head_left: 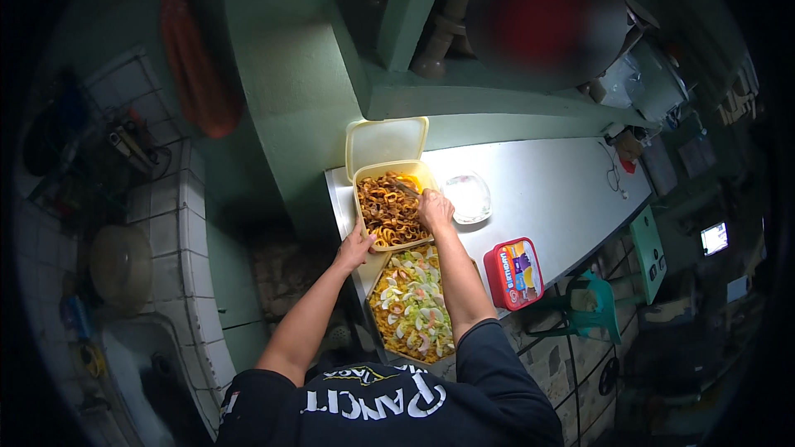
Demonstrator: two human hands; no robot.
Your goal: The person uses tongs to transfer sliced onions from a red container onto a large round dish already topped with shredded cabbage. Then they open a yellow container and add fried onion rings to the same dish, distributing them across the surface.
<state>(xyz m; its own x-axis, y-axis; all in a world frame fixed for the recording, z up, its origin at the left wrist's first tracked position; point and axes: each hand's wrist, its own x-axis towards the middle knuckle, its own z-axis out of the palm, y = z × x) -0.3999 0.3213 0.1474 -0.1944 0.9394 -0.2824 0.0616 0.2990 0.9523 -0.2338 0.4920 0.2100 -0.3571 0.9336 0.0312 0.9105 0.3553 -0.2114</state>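
Against the left grip (pixel 354 249), yellow container (pixel 406 246)

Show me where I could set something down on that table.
The widest free patch of the white table lies between the pale container, the red tub and the thin cord toward the right end. A small gap separates container and tub. The left end is crowded with the open box, topped noodles, left hand and right hand.

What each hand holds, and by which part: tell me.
Left hand: the cream plastic container, by its near left corner. Right hand: apparently a utensil, by its near end; its type is unclear.
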